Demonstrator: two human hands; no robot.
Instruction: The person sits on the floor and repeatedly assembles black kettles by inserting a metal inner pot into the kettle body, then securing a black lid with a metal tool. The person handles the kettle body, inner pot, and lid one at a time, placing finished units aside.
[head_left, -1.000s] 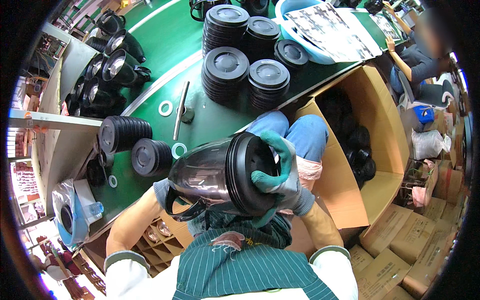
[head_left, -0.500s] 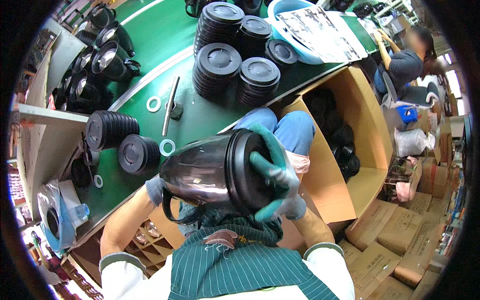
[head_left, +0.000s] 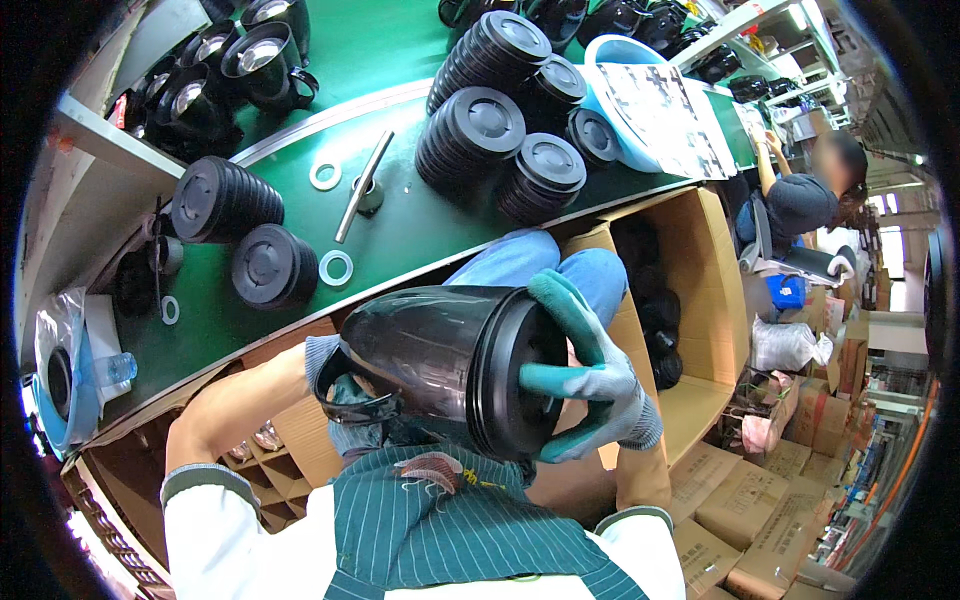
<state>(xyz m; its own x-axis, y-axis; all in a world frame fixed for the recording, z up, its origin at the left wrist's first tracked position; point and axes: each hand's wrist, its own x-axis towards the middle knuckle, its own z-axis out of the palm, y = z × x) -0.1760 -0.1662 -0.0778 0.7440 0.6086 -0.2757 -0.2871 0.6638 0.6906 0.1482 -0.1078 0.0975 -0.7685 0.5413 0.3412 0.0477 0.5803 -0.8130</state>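
Observation:
A glossy black jug point(head_left: 425, 345) lies on its side above my lap, its base to the left and a round black lid point(head_left: 535, 370) on its right end. Its handle point(head_left: 362, 402) loops out at the lower left. My left hand point(head_left: 345, 390), in a teal glove, holds the jug near the base; a bit of glove shows through the handle and most fingers are hidden. Teal and grey glove covers my right hand point(head_left: 600, 385), whose spread fingers grip the lid's face and rim. Whether the lid is turning cannot be made out.
Stacks of black lids point(head_left: 470, 135) stand on the green table point(head_left: 400, 235), with pale rings point(head_left: 336, 267) and a metal rod point(head_left: 363, 187). An open carton point(head_left: 715, 290) holds dark items at my right. A light-blue basin point(head_left: 640, 150) and a seated person point(head_left: 800, 195) are farther off.
The view has shifted, so the table stands higher and the cartons farther left. My hands still hold the jug and lid; the jug lies more level, its handle showing more fully.

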